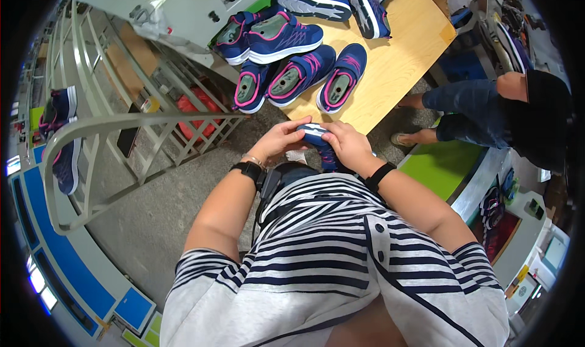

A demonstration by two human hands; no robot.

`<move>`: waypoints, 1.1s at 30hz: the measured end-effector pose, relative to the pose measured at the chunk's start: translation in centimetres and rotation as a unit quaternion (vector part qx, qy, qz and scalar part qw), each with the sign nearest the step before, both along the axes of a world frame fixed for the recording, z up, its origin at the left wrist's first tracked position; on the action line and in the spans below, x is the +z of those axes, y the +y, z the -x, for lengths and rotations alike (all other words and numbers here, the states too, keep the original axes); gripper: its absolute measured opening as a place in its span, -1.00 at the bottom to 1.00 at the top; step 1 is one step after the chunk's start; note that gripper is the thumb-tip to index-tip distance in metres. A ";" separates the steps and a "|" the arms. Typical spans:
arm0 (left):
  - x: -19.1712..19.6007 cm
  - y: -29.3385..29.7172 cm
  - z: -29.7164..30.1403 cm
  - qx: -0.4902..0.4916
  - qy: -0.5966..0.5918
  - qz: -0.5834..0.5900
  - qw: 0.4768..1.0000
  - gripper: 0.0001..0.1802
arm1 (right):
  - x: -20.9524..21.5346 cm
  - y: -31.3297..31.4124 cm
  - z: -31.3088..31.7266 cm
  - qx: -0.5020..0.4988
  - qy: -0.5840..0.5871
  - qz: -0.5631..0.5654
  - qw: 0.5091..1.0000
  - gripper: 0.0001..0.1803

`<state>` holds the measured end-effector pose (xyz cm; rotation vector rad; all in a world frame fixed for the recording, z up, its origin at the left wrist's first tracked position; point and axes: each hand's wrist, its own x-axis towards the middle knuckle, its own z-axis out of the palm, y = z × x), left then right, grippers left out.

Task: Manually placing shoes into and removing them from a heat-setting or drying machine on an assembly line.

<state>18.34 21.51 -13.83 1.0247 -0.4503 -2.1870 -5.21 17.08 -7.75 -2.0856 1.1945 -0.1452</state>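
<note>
Between my two hands, close to my waist, is a navy sneaker (313, 134) with its white and blue sole end turned up. My left hand (284, 138) closes on its left side, and my right hand (347, 143) grips it from the right. Part of the shoe's upper hangs below, partly covered by my fingers. Just beyond my hands, on the wooden table (396, 60), stand several navy sneakers with pink trim; the nearest sneaker (343, 77) is upright at the table's front corner. Farther back, a sneaker (312, 3) lies on its side, sole showing.
At left a grey metal rack (91, 124) reaches close to my left arm, with sneakers (67, 167) on its far side. A red bag (200, 110) lies behind its bars. Another person (487, 112) in a dark cap is at the right, beside a green-topped bench (442, 164).
</note>
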 end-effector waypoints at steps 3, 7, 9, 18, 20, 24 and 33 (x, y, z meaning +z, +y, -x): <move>0.5 -0.4 0.0 0.024 0.009 0.019 1.000 -0.37 | 0.4 -0.5 -0.3 0.009 0.007 0.021 1.000 -0.59; 0.9 -0.9 -0.2 -0.015 -0.012 0.002 1.000 -0.37 | -0.1 -1.1 0.1 0.011 0.006 -0.031 0.999 -0.57; 1.2 -1.5 0.0 -0.012 -0.009 0.006 1.000 -0.43 | -0.5 -1.6 0.6 0.001 -0.022 -0.054 0.998 -0.56; 11.9 -3.4 2.7 0.121 -0.136 0.321 0.930 -0.03 | 2.2 -4.8 0.7 -0.253 -0.348 -0.425 0.797 -0.34; 15.5 -3.1 2.2 0.057 -0.364 0.440 0.819 0.30 | 4.3 -5.5 -1.0 -0.294 -0.471 -0.486 0.675 -0.35; 15.4 -1.9 3.2 0.142 -0.142 0.256 0.945 0.16 | 8.5 -5.3 -5.6 -0.272 -0.582 -0.384 0.663 -0.43; 16.3 -0.9 0.7 0.237 0.197 0.053 0.950 -0.13 | -1.3 -10.9 -1.8 -0.414 -0.257 -0.218 0.845 0.27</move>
